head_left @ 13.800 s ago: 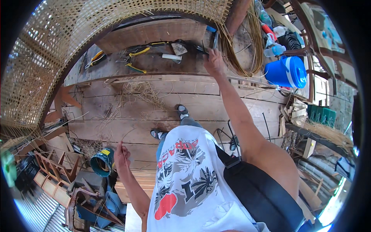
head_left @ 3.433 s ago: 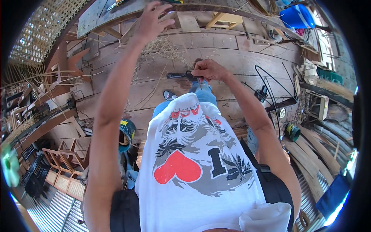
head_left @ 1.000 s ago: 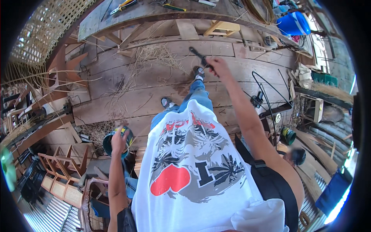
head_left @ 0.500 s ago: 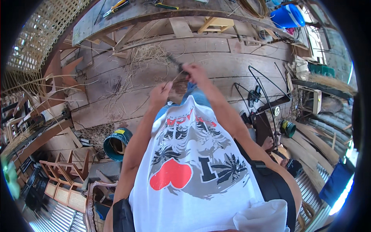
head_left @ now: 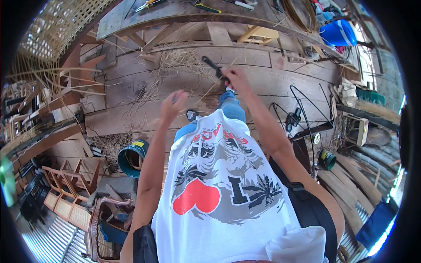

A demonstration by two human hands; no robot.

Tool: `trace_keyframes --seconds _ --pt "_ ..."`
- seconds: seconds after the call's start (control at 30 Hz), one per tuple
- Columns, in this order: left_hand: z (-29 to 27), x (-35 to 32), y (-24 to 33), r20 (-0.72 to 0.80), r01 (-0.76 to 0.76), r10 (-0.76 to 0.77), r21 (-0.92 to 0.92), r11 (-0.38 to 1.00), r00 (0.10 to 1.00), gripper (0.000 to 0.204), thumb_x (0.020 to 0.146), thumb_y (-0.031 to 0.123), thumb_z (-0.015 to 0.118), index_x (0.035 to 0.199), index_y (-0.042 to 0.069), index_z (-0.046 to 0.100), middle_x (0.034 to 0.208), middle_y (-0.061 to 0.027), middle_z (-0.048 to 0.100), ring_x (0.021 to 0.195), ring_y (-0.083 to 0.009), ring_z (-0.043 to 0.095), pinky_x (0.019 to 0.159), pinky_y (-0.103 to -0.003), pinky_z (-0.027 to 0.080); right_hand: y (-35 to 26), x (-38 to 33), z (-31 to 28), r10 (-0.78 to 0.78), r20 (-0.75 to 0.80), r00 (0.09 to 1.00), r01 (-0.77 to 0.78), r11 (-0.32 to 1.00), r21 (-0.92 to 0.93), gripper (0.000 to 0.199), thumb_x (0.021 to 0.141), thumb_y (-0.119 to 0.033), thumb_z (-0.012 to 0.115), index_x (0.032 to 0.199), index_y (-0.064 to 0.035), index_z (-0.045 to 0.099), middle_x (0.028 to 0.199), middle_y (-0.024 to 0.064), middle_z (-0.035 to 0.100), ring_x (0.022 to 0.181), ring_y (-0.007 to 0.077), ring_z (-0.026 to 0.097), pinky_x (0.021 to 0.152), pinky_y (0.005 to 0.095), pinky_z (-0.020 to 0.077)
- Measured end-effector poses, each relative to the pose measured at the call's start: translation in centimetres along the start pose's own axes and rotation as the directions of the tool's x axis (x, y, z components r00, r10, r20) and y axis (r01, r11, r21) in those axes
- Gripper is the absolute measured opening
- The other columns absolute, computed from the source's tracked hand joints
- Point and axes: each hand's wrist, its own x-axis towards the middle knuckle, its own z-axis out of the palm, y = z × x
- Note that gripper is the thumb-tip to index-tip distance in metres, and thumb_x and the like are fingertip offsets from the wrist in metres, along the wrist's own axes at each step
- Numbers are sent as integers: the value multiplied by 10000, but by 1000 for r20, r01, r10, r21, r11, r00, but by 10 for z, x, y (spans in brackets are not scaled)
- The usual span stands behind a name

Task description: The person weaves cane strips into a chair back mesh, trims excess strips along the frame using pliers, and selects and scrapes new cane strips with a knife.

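Note:
My right hand is closed around a long black tool, whose far end points up and to the left over the plank floor. The tool's exact kind cannot be made out. A thin pale cane strand slants down-left from beside that hand. My left hand is apart from it, to the left, with curled, slightly blurred fingers. Something small and greyish shows between those fingers, too unclear to name. Both hands are in front of my body, above the wooden floor.
Pliers lie on the workbench ahead. Cane shavings litter the floor. A green bucket stands left, a black metal frame right. Woven cane hangs at upper left; a blue container sits at upper right.
My hands have moved farther apart, the right one rightward with the black tool and the left one slightly left. The tool now shows more clearly. The view has shifted a little.

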Motion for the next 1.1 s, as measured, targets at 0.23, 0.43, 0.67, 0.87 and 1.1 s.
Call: trace_keyframes --seconds 0.23,0.43,0.67,0.87,1.1 --pt "85 44 44 204 97 -88 -34 995 975 505 1246 503 813 1146 13 887 907 -132 833 835 -230 756 767 -491 563 20 -25 82 -94 99 991 100 993 -56 486 1177 -525 945 1012 -79 849 758 25 761 587 113 674 522 334 494" --pt "25 -53 100 16 -96 95 63 993 995 487 1255 456 796 1105 -6 824 863 -179 730 786 -261 638 765 -481 549 4 -45 68 42 145 989 -48 998 40 492 1166 -567 938 1093 -85 865 814 40 803 613 119 698 535 322 492" --pt "-219 -261 37 -163 327 -334 -71 942 928 360 1357 358 703 1393 31 851 940 11 808 719 -45 569 634 -267 430 -83 27 -240 -96 -248 964 113 992 53 447 1234 -554 831 1132 -120 802 828 20 721 592 102 622 503 298 458" --pt "-171 -229 34 -286 119 -187 -240 963 940 226 1318 278 785 1403 91 880 935 33 765 769 -36 596 637 -285 464 -145 20 -270 -239 -118 964 180 909 -375 474 1263 -540 808 1204 -72 851 834 24 785 616 61 683 512 292 504" --pt "-142 -151 206 -506 -121 421 522 844 753 245 1221 75 818 1464 68 851 1185 -155 812 1169 -411 820 968 -513 645 -249 87 -183 -588 -254 768 273 659 -701 455 1268 -477 668 1377 -86 872 1204 274 898 1177 523 832 1033 628 665"
